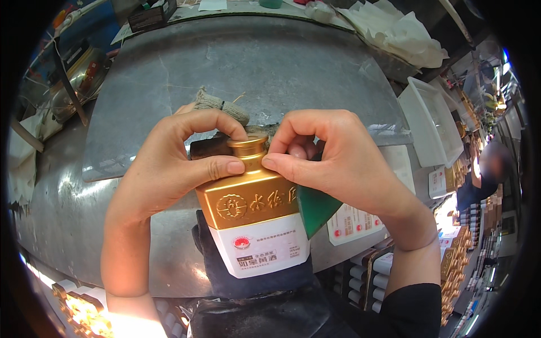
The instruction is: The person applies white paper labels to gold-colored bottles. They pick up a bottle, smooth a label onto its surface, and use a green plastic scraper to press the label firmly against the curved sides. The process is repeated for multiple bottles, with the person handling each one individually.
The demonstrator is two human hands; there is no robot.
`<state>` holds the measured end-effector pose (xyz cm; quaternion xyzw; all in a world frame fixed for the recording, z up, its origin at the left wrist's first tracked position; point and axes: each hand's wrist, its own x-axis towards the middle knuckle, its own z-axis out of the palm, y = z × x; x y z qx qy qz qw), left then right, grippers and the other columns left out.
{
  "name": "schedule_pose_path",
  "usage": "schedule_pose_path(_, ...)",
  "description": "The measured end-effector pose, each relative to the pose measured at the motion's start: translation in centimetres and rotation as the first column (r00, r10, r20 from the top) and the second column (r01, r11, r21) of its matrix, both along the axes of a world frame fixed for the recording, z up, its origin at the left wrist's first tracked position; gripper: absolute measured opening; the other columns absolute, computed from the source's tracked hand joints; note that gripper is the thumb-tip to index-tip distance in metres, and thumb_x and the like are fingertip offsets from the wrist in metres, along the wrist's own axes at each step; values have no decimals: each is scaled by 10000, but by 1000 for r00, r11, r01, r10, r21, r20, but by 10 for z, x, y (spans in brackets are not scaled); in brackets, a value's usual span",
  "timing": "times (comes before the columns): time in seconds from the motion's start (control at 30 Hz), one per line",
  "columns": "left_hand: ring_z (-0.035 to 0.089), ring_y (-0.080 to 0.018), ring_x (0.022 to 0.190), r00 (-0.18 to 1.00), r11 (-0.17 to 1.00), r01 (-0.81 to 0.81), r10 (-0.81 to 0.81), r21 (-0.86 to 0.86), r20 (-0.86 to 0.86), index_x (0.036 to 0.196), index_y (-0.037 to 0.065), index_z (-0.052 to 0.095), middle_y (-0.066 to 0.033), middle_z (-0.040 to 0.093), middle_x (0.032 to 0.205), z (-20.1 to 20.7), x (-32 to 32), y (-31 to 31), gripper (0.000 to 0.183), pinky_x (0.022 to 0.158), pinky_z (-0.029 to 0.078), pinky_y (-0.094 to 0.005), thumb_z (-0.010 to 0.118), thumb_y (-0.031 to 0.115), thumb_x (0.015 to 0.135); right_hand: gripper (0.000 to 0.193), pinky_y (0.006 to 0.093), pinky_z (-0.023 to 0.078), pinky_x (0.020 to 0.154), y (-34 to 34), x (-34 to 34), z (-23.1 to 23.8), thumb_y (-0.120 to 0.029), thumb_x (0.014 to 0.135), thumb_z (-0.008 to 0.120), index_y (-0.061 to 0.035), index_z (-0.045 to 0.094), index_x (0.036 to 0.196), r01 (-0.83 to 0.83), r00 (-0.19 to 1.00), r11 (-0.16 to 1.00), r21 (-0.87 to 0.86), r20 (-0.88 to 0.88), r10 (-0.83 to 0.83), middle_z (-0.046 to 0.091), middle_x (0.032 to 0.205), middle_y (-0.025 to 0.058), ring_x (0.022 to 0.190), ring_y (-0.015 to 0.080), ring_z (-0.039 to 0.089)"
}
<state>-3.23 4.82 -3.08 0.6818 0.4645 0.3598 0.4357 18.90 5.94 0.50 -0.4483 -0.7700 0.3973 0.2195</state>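
A flask-shaped bottle (248, 191), gold above and white with a printed label below, leans in front of me with its narrow gold neck at the top. My left hand (189, 152) is closed on that neck, index finger at its rim and thumb along its side. At the neck's other side, my right hand (321, 152) is curled, its thumb tip touching or nearly touching it. A flat green piece (318, 209), pointed like a scraper, sticks out from under the right hand, which seems to grip it. Behind the neck lie a grey knitted roll (221, 108) and a dark block (207, 148).
The grey work table (265, 62) carries a printed label sheet (355, 225) at right. Beyond that stands a white plastic bin (429, 121). Many gold-and-white bottles (453, 259) stand at lower right, more (84, 307) at lower left. Another person (484, 180) is at far right.
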Motion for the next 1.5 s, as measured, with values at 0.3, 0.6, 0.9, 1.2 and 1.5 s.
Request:
schedule_pose_path(0.3,534,-152,969,1000,1000,24,-24,7,11,901,30,681,-32,619,928,-2,-3,2,358,904,360,-280,831,242,656,208,322,445,555,30,10,13,-167,770,707,-21,676,915,-195,974,974,113,142,179,603,644,89,574,192,569)
schedule_pose_path(0.6,568,-150,928,999,999,41,-41,10,22,902,16,707,-51,652,922,-2,-5,5,348,877,391,-287,843,198,638,277,325,444,556,38,-3,25,-201,726,735,-16,675,923,-332,925,943,-7,195,327,618,651,110,594,217,599)
schedule_pose_path(0.9,558,-151,892,997,995,73,-75,71,24,921,32,732,-43,679,857,-6,-6,8,287,861,412,-292,832,162,685,258,334,448,553,46,-7,22,-185,718,749,-8,668,888,-364,913,931,-24,189,361,625,656,124,605,229,621)
schedule_pose_path(1.2,549,-163,889,996,993,73,-77,96,47,922,36,736,-50,655,867,-11,-7,10,284,828,418,-285,832,133,673,269,336,449,562,52,-10,20,-184,717,761,-2,658,886,-428,883,904,-1,214,418,622,671,121,626,230,616)
schedule_pose_path(1.5,538,-160,904,989,991,133,-134,21,64,935,32,722,-41,653,895,-12,-12,13,277,859,411,-288,812,130,693,244,340,450,566,53,2,24,-194,728,749,-29,675,892,-444,876,896,-17,204,437,618,681,117,621,229,608)
